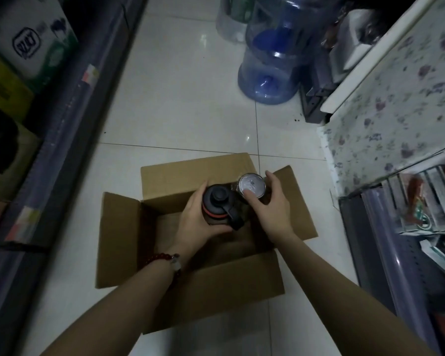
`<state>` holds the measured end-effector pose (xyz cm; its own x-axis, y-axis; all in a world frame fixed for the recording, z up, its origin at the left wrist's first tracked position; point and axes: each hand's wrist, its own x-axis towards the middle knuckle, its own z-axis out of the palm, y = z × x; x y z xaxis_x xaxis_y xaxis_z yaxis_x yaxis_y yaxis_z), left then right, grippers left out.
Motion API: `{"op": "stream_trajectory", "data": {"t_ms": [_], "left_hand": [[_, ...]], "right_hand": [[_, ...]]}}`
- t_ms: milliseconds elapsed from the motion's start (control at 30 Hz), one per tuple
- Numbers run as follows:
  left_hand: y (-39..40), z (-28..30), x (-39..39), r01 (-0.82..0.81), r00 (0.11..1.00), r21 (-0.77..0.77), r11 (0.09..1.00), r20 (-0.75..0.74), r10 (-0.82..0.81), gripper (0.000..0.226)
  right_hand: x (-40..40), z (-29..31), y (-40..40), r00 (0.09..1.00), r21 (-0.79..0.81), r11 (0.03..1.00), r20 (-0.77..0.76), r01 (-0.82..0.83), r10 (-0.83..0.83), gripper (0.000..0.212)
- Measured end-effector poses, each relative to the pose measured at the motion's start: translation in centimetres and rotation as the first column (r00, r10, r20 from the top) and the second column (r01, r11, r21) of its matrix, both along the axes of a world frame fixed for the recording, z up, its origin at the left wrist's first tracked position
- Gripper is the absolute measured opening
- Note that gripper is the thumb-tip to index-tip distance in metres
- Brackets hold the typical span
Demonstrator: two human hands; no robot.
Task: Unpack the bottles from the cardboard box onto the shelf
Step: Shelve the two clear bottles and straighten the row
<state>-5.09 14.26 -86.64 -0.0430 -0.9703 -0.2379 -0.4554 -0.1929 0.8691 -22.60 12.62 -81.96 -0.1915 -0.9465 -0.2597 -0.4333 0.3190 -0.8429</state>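
Observation:
An open cardboard box point(129, 240) sits on the white tiled floor, flaps spread. Over its opening my left hand point(195, 222) grips a dark bottle point(219, 204) with a black cap and a red ring, held upright. Right beside it my right hand point(267, 204) wraps around a second bottle point(249, 186) with a shiny silver lid. The two bottles nearly touch. Their lower bodies are hidden by my hands and the dim box interior. A shelf point(385, 227) with a grey edge stands to the right of the box.
A blue water jug point(272, 68) stands on the floor beyond the box, with a clear bag behind it. A long dark shelf point(62, 124) with stacked cartons runs along the left. A floral-patterned surface point(396, 104) sits at upper right above packaged goods.

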Motion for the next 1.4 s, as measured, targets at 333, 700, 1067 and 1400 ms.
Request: {"op": "stream_trajectory", "data": {"t_ms": [333, 700, 1067, 1400], "left_hand": [[0.2, -0.5, 0.2, -0.212, 0.977, -0.098, 0.972, -0.047, 0.208, 0.077], [0.6, 13.6, 1.8, -0.193, 0.978, -0.08, 0.978, -0.099, 0.185, 0.072], [-1.8, 45.7, -0.7, -0.039, 0.995, -0.066, 0.997, -0.096, 0.032, 0.077], [-5.5, 74.0, -6.7, 0.025, 0.96, -0.199, 0.98, -0.268, -0.079, 0.072]], "right_hand": [[1.1, -3.6, -1.0, 0.993, -0.079, 0.997, -0.118, 0.012, -0.022, 0.078], [2.3, 10.0, 0.7, 0.995, -0.072, 0.994, -0.038, 0.087, -0.09, 0.069], [-1.4, 42.3, -0.4, 0.99, -0.134, 0.981, 0.054, 0.137, -0.131, 0.066], [-7.2, 70.1, -2.6, 0.978, -0.362, 0.91, 0.135, 0.2, -0.161, 0.07]]}}
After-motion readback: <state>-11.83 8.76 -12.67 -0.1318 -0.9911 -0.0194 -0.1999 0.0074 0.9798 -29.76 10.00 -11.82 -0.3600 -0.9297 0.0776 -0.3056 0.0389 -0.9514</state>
